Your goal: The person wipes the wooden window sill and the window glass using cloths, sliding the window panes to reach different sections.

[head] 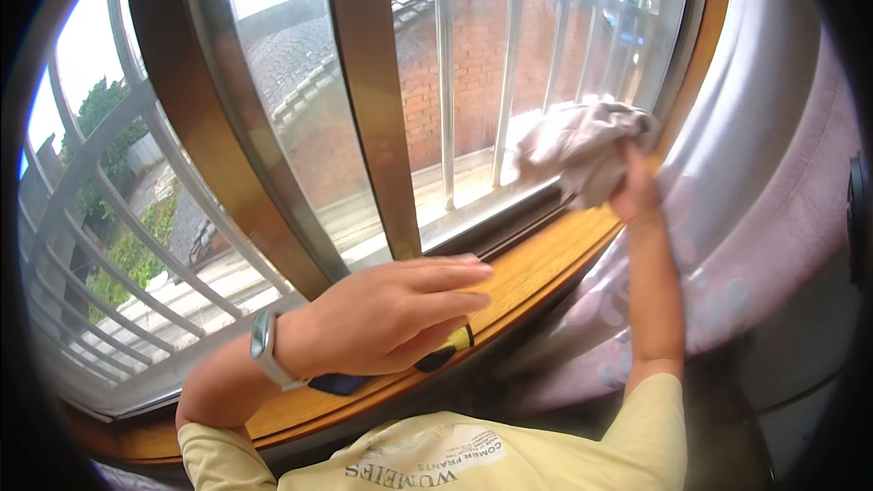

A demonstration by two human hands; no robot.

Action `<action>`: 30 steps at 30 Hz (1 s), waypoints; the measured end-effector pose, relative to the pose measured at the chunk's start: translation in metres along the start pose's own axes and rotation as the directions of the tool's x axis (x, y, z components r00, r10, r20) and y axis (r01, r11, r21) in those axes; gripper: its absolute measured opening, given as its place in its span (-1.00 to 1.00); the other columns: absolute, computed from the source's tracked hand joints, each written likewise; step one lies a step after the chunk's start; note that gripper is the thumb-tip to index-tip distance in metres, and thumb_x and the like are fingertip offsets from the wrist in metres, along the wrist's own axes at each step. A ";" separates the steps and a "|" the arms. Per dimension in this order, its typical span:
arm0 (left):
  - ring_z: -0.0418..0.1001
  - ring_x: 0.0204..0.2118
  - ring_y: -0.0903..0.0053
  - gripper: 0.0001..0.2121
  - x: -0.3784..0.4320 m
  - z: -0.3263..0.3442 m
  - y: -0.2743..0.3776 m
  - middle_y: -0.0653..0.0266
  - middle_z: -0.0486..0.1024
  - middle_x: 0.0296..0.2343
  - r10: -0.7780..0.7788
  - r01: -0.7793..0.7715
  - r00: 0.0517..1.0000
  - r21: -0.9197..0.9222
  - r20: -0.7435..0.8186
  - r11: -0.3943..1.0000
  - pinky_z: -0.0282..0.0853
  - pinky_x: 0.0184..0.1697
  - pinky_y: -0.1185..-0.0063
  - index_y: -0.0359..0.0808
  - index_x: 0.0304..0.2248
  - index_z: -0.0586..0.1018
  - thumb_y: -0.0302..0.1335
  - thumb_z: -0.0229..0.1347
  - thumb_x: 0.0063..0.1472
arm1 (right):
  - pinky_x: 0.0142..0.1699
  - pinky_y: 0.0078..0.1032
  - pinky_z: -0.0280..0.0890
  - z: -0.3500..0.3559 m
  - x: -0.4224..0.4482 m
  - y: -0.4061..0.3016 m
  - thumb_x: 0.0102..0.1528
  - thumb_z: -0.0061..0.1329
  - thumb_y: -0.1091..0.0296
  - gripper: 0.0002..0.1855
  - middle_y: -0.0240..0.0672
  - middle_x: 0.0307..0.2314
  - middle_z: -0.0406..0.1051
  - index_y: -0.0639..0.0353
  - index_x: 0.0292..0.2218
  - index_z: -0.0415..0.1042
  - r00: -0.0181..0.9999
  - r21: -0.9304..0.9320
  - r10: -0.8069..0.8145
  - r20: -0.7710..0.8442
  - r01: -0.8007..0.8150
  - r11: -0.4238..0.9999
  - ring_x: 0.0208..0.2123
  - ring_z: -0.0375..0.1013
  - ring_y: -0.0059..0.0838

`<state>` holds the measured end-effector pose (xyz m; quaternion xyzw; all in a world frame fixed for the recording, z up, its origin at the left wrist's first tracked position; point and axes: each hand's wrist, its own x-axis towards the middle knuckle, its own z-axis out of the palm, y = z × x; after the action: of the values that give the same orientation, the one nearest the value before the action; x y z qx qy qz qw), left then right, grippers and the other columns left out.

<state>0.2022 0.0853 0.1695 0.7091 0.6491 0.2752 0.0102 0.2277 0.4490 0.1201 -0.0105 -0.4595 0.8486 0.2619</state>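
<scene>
My right hand (638, 187) grips a crumpled pale cloth (580, 143) at the right end of the window. The cloth is blurred and hangs in front of the lower part of the sliding window pane (470, 82); whether it touches the glass I cannot tell. My left hand (389, 310), with a banded watch (267, 348) on its wrist, hovers above the wooden windowsill (525, 273). It holds nothing, and its fingers stretch to the right, slightly apart. Partly hidden beneath it are a yellow-and-black object (458, 341) and a dark blue flat object (339, 384) on the sill.
A brown window frame post (375, 102) divides the panes. Metal security bars (445, 95) stand outside, before a brick wall (470, 68). A pinkish curtain (750, 273) hangs along the right, close to my right forearm. The dark window track (505, 225) runs behind the sill.
</scene>
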 end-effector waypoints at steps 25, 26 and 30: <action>-0.27 0.23 -0.18 -0.55 -0.093 0.030 -0.063 -0.42 -0.19 0.13 0.136 0.697 0.706 0.716 -0.695 0.042 -0.42 0.18 -0.02 -0.27 -0.03 0.45 -0.31 -0.01 0.06 | 0.12 -0.34 0.07 0.063 0.192 -0.007 0.02 -0.06 0.08 -0.36 -0.26 -0.03 0.17 0.13 0.08 0.14 0.346 -0.367 -0.714 0.609 0.921 0.132 0.02 0.17 -0.32; -0.27 0.23 -0.18 -0.55 -0.093 0.031 -0.059 -0.43 -0.19 0.13 0.152 0.693 0.709 0.720 -0.689 0.031 -0.42 0.18 -0.02 -0.28 -0.03 0.44 -0.32 -0.01 0.06 | 0.12 -0.35 0.07 0.027 0.215 -0.030 0.04 -0.06 0.09 -0.38 -0.26 -0.04 0.17 0.13 0.08 0.14 0.331 -0.472 -0.772 0.543 0.880 0.046 0.01 0.17 -0.33; -0.30 0.24 -0.12 -0.55 -0.093 0.031 -0.056 -0.34 -0.25 0.16 0.168 0.685 0.715 0.728 -0.679 0.026 -0.41 0.20 0.06 -0.32 0.02 0.39 -0.33 -0.04 0.13 | 0.10 -0.38 0.05 -0.122 0.252 -0.075 0.11 -0.09 0.14 -0.46 -0.28 -0.08 0.16 0.15 0.05 0.15 0.271 -0.900 -0.901 0.340 0.372 -0.227 -0.05 0.19 -0.35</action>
<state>0.1633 0.0183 0.0876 0.2428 0.7464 -0.0329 -0.6188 0.0743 0.6916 0.1649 -0.0989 -0.6766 0.0850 0.7247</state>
